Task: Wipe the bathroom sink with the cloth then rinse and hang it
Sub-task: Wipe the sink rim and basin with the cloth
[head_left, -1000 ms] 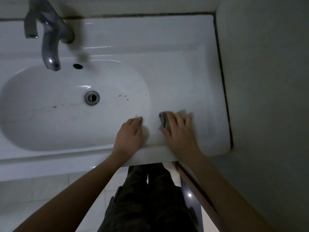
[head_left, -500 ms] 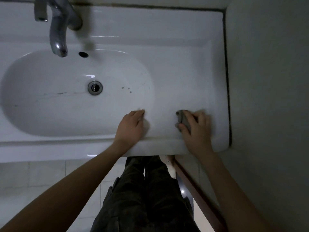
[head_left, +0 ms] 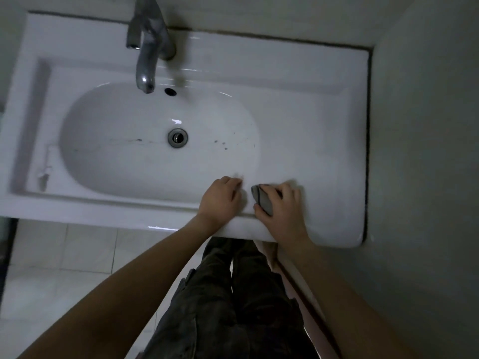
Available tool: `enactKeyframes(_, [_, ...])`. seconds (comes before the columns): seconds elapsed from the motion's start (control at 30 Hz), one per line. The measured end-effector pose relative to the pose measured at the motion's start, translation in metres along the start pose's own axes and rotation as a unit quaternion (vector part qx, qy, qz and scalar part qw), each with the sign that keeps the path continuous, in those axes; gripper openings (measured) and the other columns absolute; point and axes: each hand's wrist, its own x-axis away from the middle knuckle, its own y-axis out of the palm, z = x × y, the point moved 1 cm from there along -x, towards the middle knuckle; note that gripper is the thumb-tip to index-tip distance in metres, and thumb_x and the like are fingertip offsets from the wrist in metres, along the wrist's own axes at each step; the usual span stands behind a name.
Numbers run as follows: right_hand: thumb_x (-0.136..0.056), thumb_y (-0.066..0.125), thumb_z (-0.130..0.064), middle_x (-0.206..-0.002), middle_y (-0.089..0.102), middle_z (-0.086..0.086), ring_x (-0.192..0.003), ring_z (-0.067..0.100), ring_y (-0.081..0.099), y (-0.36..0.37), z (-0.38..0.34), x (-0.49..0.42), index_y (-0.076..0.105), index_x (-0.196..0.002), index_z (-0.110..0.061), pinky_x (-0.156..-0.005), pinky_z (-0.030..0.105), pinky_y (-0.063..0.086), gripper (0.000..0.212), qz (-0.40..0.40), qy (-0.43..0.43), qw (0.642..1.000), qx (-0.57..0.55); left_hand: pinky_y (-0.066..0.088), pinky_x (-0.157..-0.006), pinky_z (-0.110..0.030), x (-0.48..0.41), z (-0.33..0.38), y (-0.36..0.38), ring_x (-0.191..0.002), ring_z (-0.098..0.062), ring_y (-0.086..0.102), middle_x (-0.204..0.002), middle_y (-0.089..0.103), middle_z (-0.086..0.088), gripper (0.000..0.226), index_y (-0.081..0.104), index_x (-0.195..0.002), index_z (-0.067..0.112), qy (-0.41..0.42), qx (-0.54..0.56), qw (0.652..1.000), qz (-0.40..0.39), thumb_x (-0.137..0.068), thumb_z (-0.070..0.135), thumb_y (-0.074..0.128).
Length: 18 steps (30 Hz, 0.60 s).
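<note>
Right hand (head_left: 283,208) presses cloth (head_left: 263,199); left hand (head_left: 220,199) flat.

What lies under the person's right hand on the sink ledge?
A grey cloth pressed on the sink ledge, poking out beside the right hand. The rest is covered.

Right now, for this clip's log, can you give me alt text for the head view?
Seen from above, a person's right hand presses a grey cloth onto the flat rim of a white bathroom sink, right of the basin, while the left hand rests flat beside it. Dark specks mark the basin near the drain, below a metal faucet.
</note>
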Motion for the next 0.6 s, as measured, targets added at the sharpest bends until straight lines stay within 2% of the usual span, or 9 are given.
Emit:
enactKeyframes(0.13, [-0.073, 0.072, -0.029, -0.093, 0.056, 0.008, -0.086, 0.024, 0.051, -0.012, -0.005, -0.005, 0.070, -0.106, -0.012, -0.077, 0.037, 0.044, 0.037, -0.029, 0.028, 0.994, -0.097, 0.046, -0.071, -0.036, 0.012, 0.006, -0.015, -0.088, -0.032, 0.059, -0.095, 0.064, -0.013, 0.047, 0.067, -0.104, 0.007, 0.021, -0.059, 0.998, 0.006, -0.087, 0.034, 0.032])
enactKeyframes(0.2, [-0.074, 0.075, -0.026, -0.096, 0.054, 0.008, -0.090, 0.023, 0.052, -0.019, -0.009, -0.005, 0.069, -0.111, -0.012, -0.081, 0.037, 0.048, 0.040, -0.045, 0.056, 0.986, -0.151, 0.048, -0.071, -0.036, 0.023, 0.004, -0.024, -0.086, -0.032, 0.061, -0.095, 0.066, -0.013, 0.048, 0.068, -0.104, 0.007, 0.050, -0.074, 0.995, 0.032, -0.086, 0.034, 0.033])
enactKeyframes(0.3, [-0.076, 0.076, -0.025, -0.101, 0.052, 0.007, -0.095, 0.023, 0.052, -0.023, -0.013, 0.001, 0.066, -0.117, -0.011, -0.084, 0.035, 0.047, 0.044, -0.046, 0.048, 0.985, -0.161, 0.050, -0.074, -0.035, 0.047, -0.013, -0.037, -0.084, -0.030, 0.062, -0.096, 0.068, -0.010, 0.041, 0.069, -0.106, 0.008, 0.073, -0.093, 0.990, 0.080, -0.087, 0.031, 0.041])
enactKeyframes(0.5, [-0.077, 0.077, -0.023, -0.100, 0.051, 0.009, -0.091, 0.027, 0.053, -0.012, -0.008, 0.007, 0.066, -0.116, -0.004, -0.077, 0.044, 0.053, 0.044, -0.027, 0.028, 0.990, -0.133, 0.042, -0.095, -0.038, 0.102, -0.087, -0.065, -0.103, -0.028, 0.060, -0.113, 0.066, -0.008, 0.041, 0.066, -0.116, 0.010, -0.011, -0.121, 0.981, 0.151, -0.089, 0.034, 0.048])
enactKeyframes(0.6, [-0.075, 0.079, -0.022, -0.097, 0.052, 0.013, -0.087, 0.030, 0.054, -0.002, -0.006, 0.008, 0.067, -0.114, -0.003, -0.071, 0.045, 0.053, 0.044, -0.010, 0.023, 0.995, -0.099, 0.039, -0.100, -0.041, 0.122, -0.132, -0.090, -0.106, -0.028, 0.058, -0.115, 0.064, -0.009, 0.041, 0.064, -0.118, 0.010, -0.071, -0.139, 0.968, 0.194, -0.090, 0.033, 0.047])
